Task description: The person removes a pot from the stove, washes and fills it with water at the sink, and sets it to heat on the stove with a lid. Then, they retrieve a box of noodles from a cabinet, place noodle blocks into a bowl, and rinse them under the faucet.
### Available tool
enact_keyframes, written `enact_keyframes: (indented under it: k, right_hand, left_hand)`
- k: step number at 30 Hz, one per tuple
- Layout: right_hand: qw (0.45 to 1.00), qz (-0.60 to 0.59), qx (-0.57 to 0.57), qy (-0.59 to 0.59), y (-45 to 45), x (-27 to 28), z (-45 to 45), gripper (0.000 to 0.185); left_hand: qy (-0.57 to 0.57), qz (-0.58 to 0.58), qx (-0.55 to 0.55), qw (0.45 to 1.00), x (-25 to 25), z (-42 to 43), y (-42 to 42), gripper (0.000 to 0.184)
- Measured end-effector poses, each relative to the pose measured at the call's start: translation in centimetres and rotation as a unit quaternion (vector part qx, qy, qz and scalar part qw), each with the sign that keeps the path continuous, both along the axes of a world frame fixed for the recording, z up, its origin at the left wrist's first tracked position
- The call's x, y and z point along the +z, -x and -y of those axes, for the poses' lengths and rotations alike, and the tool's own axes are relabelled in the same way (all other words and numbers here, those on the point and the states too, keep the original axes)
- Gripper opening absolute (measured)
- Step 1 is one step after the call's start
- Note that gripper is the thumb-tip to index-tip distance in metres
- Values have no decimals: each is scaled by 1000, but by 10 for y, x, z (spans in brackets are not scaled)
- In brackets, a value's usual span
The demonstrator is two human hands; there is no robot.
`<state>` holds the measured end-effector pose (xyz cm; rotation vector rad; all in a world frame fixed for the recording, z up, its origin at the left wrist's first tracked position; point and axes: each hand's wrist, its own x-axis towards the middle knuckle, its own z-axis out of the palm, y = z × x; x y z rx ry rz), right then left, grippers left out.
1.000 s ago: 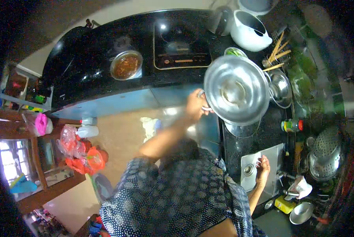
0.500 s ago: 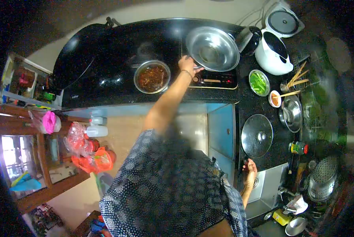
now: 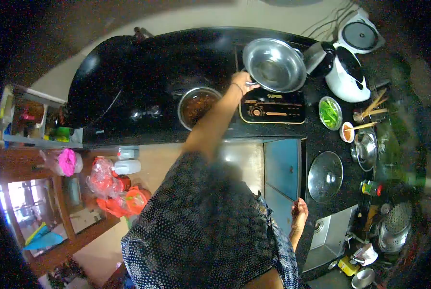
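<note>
My left hand (image 3: 243, 83) is closed on the near handle of a shiny steel pot (image 3: 273, 60). The pot's inside faces me, and it stands over the back part of a black induction cooker (image 3: 272, 115), whose front panel shows. Beside my left forearm sits a steel bowl of dark reddish-brown sauce (image 3: 193, 113), partly hidden by the arm. By the counter's edge my right hand (image 3: 300, 213) hangs with its fingers curled in. Something small and dark shows at its fingertips, too unclear to name. Close to it lies a glass lid (image 3: 325, 177), not touched.
A dish of cut greens (image 3: 330, 113), a small sauce bowl (image 3: 347, 132) with chopsticks, a steel basin (image 3: 366, 150) and a jar (image 3: 371, 188) line the right counter. A white rice cooker (image 3: 345, 77) and a kettle (image 3: 319, 59) stand behind. The sink (image 3: 328, 233) is lower right.
The pot has shifted back on the cooker, baring more of its panel. The red light on the panel no longer shows. My right hand has drawn away from the lid toward the counter's edge.
</note>
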<state>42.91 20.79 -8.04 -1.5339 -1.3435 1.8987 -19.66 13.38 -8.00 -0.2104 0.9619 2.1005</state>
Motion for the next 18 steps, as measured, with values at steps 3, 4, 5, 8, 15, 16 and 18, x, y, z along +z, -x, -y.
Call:
enact_keyframes:
  k: [3,4,5,8,15,16,18]
  right_hand:
    - [999,15,30,8,31,3,13,29]
    - [999,10,35,5,45,0,14,31]
    - [998,10,58,12,57,-4,16,31]
    - [994,17,106,13,90,-12,18,34]
    - [956,-4,294,10,178,-19,20,38]
    - [942,-15,334,-4,191,-21,21,37]
    - [918,-25,395,-27,216,-21,20,35]
  left_hand:
    - [51,-4,19,999,30,21,-14,37]
    - [85,20,-9,996,34,25,-14,39]
    - [119,1,-6,993,42,31,-24,39]
    - [134,-59,13,989,44,59,-60,29]
    - [348,-351,273,825,47,184,-159,30]
    - [402,-505,366,670,33,204,-166,29]
    - [526,-460,426,575,22,241,-180,32]
